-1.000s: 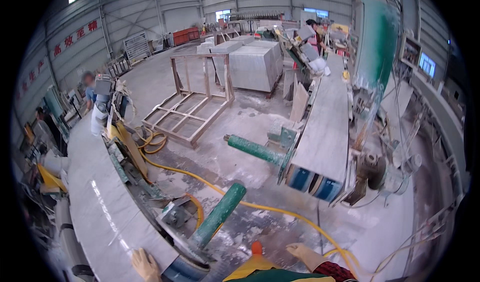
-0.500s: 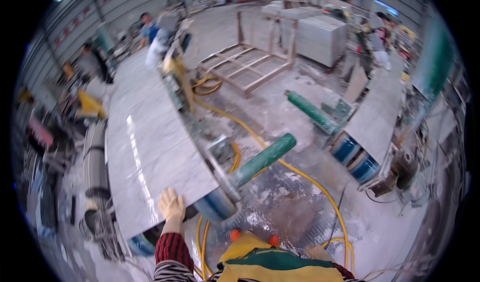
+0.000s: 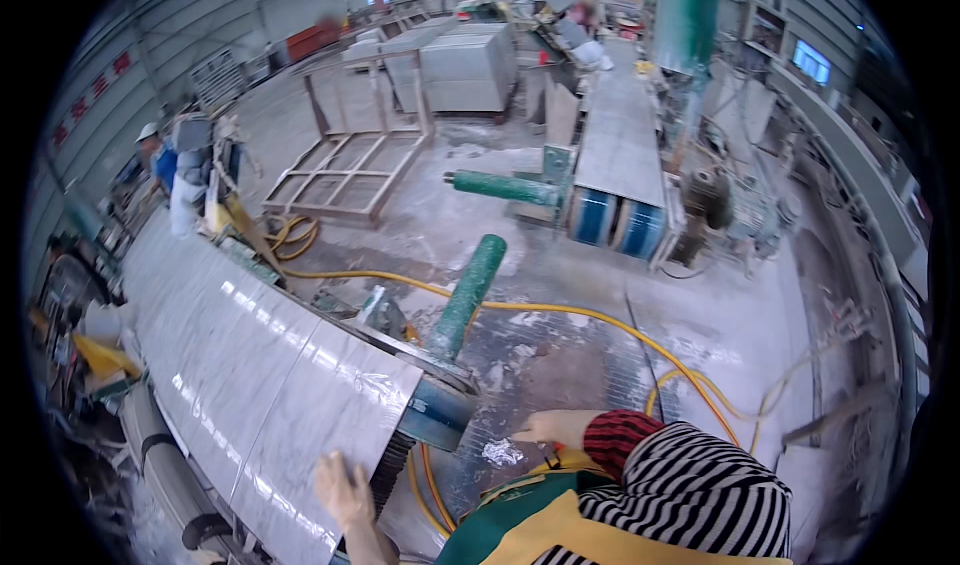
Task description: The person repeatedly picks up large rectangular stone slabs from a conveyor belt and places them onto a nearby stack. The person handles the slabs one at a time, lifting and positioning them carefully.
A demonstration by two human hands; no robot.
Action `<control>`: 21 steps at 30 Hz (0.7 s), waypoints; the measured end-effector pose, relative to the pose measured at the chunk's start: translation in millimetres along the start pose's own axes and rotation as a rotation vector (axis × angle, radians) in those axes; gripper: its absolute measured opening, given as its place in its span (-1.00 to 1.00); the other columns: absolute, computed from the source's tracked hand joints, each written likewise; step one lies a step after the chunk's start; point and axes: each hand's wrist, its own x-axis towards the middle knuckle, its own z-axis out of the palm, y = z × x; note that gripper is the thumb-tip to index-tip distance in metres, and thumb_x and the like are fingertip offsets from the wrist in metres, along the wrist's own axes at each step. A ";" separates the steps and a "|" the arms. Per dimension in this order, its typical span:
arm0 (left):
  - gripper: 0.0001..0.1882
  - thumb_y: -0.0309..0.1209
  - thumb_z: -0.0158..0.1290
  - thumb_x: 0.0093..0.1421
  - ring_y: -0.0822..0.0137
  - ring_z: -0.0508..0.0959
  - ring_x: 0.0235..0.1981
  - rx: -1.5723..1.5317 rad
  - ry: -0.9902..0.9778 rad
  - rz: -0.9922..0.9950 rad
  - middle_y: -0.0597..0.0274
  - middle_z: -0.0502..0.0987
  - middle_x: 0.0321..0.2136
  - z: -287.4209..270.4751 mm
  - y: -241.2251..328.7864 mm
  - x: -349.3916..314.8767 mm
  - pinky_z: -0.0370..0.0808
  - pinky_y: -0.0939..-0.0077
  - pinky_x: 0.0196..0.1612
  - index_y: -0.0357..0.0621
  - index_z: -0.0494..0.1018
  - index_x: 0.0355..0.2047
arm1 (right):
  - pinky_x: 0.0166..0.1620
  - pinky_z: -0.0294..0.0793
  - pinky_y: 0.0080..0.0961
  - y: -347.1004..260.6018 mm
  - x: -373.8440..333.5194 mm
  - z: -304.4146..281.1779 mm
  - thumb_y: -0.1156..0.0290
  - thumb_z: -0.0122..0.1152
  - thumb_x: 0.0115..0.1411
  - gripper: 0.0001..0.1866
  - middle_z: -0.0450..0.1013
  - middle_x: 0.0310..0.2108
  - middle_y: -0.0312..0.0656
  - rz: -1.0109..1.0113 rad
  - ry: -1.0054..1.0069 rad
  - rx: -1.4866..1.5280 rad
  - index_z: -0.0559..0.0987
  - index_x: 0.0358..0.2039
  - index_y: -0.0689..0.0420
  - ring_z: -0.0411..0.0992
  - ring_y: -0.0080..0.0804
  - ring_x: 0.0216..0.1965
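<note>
A long grey-white marble slab [image 3: 250, 365] lies on a roller line running from the lower middle toward the far left. My left hand [image 3: 343, 489] rests flat on the slab's near end with fingers spread, holding nothing. A blue bracket [image 3: 436, 414] sits at the slab's near corner, just right of that hand. My right hand [image 3: 553, 427] comes out of a striped sleeve in front of my chest, above the wet floor, fingers pointing left. A small dark thing shows under it; whether the hand grips it is unclear.
A green roller arm [image 3: 468, 293] juts from the line, and another [image 3: 505, 187] from a second slab line [image 3: 620, 135]. A yellow hose [image 3: 560, 311] snakes over the wet floor. Beyond are a metal frame [image 3: 350, 165], stone blocks [image 3: 460, 65] and a helmeted person [image 3: 160, 153].
The view has swung back to the right. My left hand stays on the slab's near end, and my right hand with its striped sleeve has come into sight.
</note>
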 end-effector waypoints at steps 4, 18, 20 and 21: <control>-0.48 -0.23 0.13 0.31 -0.23 0.33 0.30 0.128 0.096 0.008 -0.23 0.38 0.29 -32.8 -83.9 -4.9 0.20 -0.03 0.38 -0.13 0.42 0.24 | 0.18 0.44 -0.16 -97.2 86.2 -39.8 -0.26 0.05 0.34 -0.30 0.58 0.08 0.04 0.632 -0.101 0.629 0.64 0.10 0.12 0.52 0.03 0.11; -0.46 -0.47 -0.08 0.40 0.09 0.24 0.44 0.355 0.114 0.044 0.03 0.28 0.41 -57.4 -181.2 -21.1 0.06 -0.07 0.50 -0.23 0.27 0.38 | -0.08 0.55 -0.39 -121.4 157.7 -64.8 -0.24 0.24 0.29 -0.29 0.67 -0.18 -0.05 0.572 0.152 1.268 0.66 0.02 0.24 0.61 -0.28 -0.17; -0.47 -0.46 -0.08 0.40 0.10 0.28 0.42 0.430 0.137 0.063 0.03 0.32 0.38 -63.3 -177.8 -25.4 0.08 -0.09 0.48 -0.25 0.29 0.37 | -0.13 0.53 -0.47 -116.9 171.2 -74.6 -0.21 0.30 0.28 -0.26 0.66 -0.21 0.00 0.554 0.151 1.434 0.63 0.03 0.31 0.60 -0.31 -0.21; -0.48 -0.45 -0.08 0.41 0.10 0.30 0.41 0.464 0.157 0.073 0.02 0.34 0.37 -67.0 -173.8 -26.6 0.09 -0.10 0.47 -0.25 0.30 0.36 | -0.19 0.50 -0.52 -107.3 183.7 -71.5 -0.24 0.31 0.26 -0.21 0.65 -0.23 -0.02 0.508 0.093 1.482 0.59 0.06 0.34 0.58 -0.38 -0.27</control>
